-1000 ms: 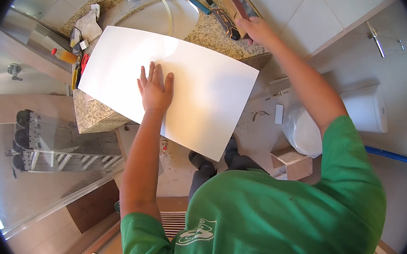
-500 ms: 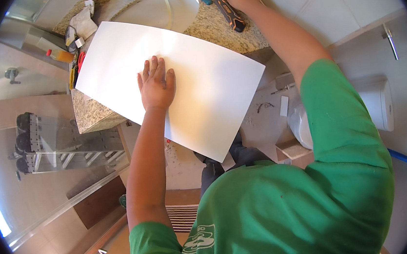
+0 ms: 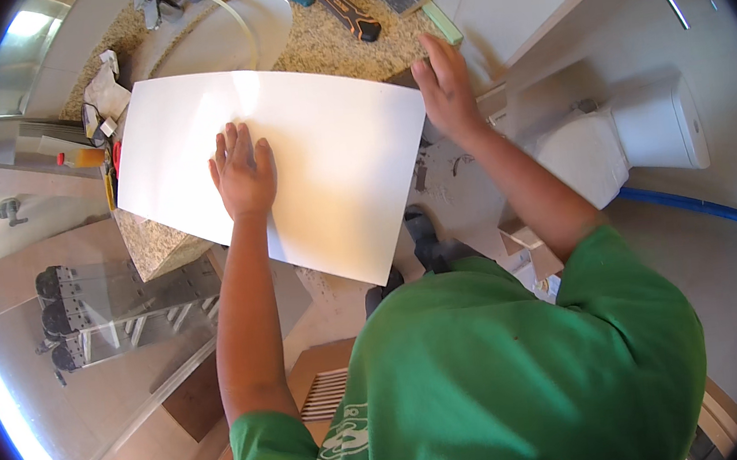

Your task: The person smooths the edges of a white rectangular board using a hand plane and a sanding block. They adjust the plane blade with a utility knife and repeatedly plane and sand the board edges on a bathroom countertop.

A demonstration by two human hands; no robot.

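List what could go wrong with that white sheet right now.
1. The large white rectangular sheet overhangs the speckled granite counter; only the left hand presses it flat, so it might tip or slide off.
2. The right hand at its far corner could knock the orange-and-black tool lying nearby.

A small open cardboard box (image 3: 532, 248) sits on the floor at four o'clock of centre.

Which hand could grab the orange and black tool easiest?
Probably the right hand. It sits at the white sheet's far corner, close to the orange and black tool on the granite counter. The left hand lies flat on the sheet, farther away.
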